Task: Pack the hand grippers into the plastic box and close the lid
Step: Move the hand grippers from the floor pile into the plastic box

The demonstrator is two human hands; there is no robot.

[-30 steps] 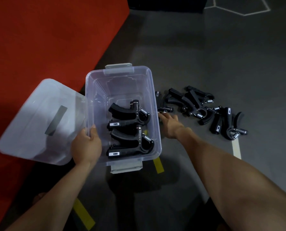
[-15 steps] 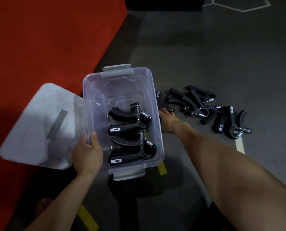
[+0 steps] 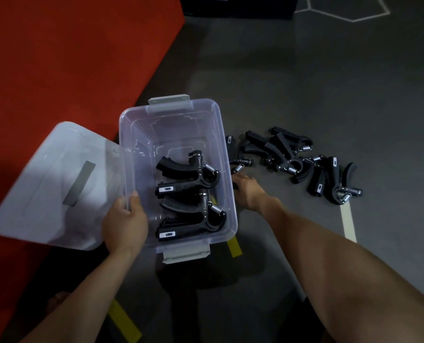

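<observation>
Hiding behind plastic box (image 3: 227, 149) wall, right hand (image 3: 248, 191) grip unclear; left hand (image 3: 124, 225) holding rim.

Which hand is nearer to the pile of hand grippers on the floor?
Right. The right hand reaches its nearest piece; the left hand grips the plastic box wall opposite the pile.

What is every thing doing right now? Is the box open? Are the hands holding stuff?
plastic box: open, two hand grippers inside
lid: off, lying beside the box
hand grippers in box: lying flat
hand grippers on floor: unpacked, in a loose pile
left hand: grips the box rim
right hand: on the nearest floor gripper; grip unclear
</observation>
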